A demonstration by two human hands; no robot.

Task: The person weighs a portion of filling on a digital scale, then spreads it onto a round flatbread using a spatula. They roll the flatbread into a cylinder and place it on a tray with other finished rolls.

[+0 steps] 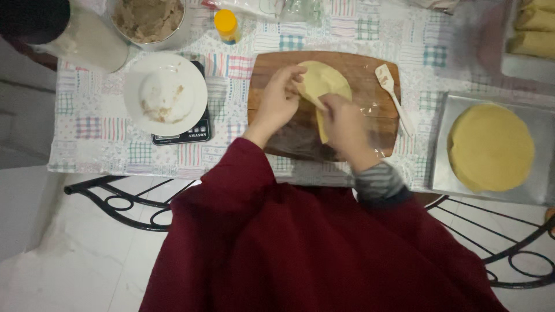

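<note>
Two hands are closed on one thin yellow crepe (324,86) over the wooden cutting board (324,104). Its upper left edge is pinched by the left hand (278,101); its lower fold is gripped by the right hand (346,124), which is blurred. Clear plastic film (373,124) is seen on the board, a small white spatula (390,92) just beside. A stack of crepes (490,147) is noted on a metal tray (540,190), well apart. Risk, judged: the thin sheet could be torn if pulled unevenly, or stuck to the film.
</note>
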